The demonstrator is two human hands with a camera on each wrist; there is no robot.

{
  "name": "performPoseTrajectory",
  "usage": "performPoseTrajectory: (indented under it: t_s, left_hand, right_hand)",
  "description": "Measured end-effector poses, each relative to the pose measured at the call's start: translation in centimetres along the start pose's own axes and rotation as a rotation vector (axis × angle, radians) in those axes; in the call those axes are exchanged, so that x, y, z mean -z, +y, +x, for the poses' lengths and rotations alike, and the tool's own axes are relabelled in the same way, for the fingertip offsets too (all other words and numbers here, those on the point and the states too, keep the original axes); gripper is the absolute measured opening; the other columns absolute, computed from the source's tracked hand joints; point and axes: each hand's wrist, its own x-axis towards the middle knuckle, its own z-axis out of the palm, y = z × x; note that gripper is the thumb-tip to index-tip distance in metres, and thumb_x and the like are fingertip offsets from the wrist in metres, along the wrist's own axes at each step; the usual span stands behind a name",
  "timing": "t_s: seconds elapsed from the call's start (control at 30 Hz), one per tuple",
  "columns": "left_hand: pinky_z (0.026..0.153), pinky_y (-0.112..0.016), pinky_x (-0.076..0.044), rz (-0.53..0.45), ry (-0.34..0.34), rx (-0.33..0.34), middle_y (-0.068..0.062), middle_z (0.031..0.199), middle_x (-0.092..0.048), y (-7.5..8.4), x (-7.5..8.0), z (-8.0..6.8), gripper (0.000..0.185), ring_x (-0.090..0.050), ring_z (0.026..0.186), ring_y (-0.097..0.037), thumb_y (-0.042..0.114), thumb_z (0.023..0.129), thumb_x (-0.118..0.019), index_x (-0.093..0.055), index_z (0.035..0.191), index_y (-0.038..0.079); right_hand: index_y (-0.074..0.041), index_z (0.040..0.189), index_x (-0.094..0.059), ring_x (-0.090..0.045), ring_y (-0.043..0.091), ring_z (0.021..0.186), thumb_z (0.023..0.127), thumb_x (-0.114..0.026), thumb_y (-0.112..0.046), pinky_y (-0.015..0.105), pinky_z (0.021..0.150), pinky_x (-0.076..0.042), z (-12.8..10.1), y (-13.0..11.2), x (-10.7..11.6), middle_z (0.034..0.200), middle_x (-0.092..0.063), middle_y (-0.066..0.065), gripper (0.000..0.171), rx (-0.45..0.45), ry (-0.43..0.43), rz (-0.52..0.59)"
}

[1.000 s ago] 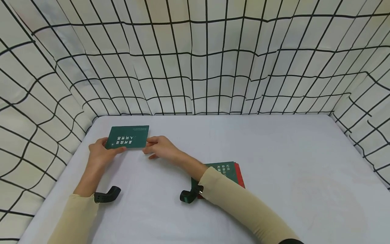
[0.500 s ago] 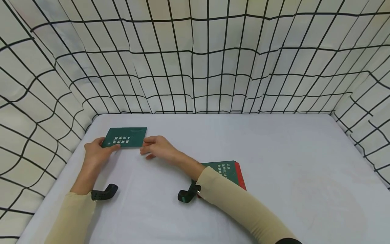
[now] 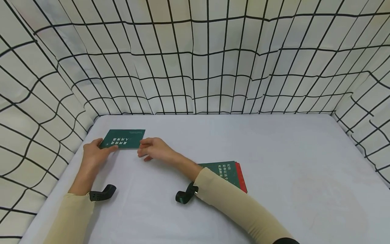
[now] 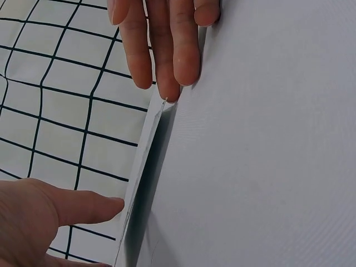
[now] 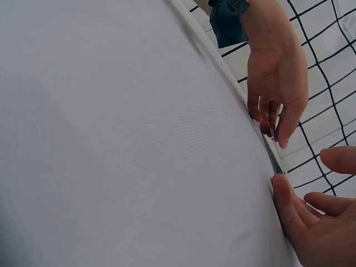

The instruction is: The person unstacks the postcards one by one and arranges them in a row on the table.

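A dark green booklet (image 3: 123, 139) with white print lies low over the white table (image 3: 259, 145) at the far left. My left hand (image 3: 93, 153) pinches its near left corner, thumb on the cover. My right hand (image 3: 153, 149) sits at the booklet's right edge with relaxed fingers whose tips touch it. The left wrist view shows the booklet (image 4: 146, 167) edge-on, my left thumb (image 4: 67, 208) against it and the right hand's fingers (image 4: 161, 44) at its far end. In the right wrist view my right hand (image 5: 311, 233) is spread by the edge, the left hand (image 5: 275, 78) beyond.
A green booklet on a red one (image 3: 230, 171) lies near the table's middle, partly under my right forearm. Black wrist cameras (image 3: 102, 194) (image 3: 183, 196) hang from both sleeves. Grid-patterned cloth walls (image 3: 195, 67) close in the back, left and right.
The booklet and both hands have drifted a little left and sunk closer to the table. The booklet now lies flatter.
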Motion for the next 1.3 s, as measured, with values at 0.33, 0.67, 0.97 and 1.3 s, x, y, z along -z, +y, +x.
performPoseTrajectory:
  t_s: [0.33, 0.67, 0.97, 1.3]
  left_hand:
    - [0.125, -0.066, -0.024, 0.060, 0.007, -0.005, -0.041, 0.165, -0.010, 0.12, 0.01, 0.04, 0.086, -0.018, 0.152, -0.056, 0.027, 0.101, -0.060, -0.012, 0.162, -0.008]
    - [0.122, -0.069, -0.024, 0.094, -0.011, -0.008, -0.042, 0.164, -0.009, 0.02, 0.11, 0.17, 0.087, -0.017, 0.150, -0.059, 0.031, 0.102, -0.059, -0.010, 0.163, -0.007]
    - [0.121, -0.071, -0.023, 0.110, -0.005, -0.007, -0.043, 0.163, -0.010, 0.07, -0.01, 0.03, 0.087, -0.017, 0.147, -0.059, 0.028, 0.100, -0.060, -0.010, 0.162, -0.009]
    - [0.122, -0.071, -0.024, 0.104, 0.011, -0.002, -0.042, 0.163, -0.011, 0.24, -0.28, -0.12, 0.087, -0.018, 0.147, -0.057, 0.025, 0.099, -0.061, -0.011, 0.162, -0.009]
  right_hand:
    - [0.000, 0.149, -0.052, -0.076, 0.021, 0.104, 0.097, -0.067, -0.006, 0.029, 0.082, -0.064, 0.19, 0.07, -0.10, 0.131, -0.068, 0.012, 0.054, 0.007, -0.001, -0.016]
    - [-0.004, 0.151, -0.052, -0.076, 0.020, 0.103, 0.099, -0.068, -0.011, 0.025, 0.081, -0.063, 0.10, 0.00, -0.14, 0.146, -0.062, 0.014, 0.055, 0.017, -0.008, -0.097]
    - [-0.010, 0.152, -0.052, -0.075, 0.015, 0.088, 0.099, -0.070, -0.019, 0.019, 0.082, -0.055, -0.09, 0.15, -0.16, 0.148, -0.062, 0.008, 0.057, 0.029, -0.012, -0.204]
    - [-0.010, 0.152, -0.052, -0.074, 0.013, 0.089, 0.099, -0.069, -0.021, 0.020, 0.086, -0.054, -0.46, 0.00, 0.18, 0.150, -0.060, 0.007, 0.057, 0.025, -0.015, -0.252]
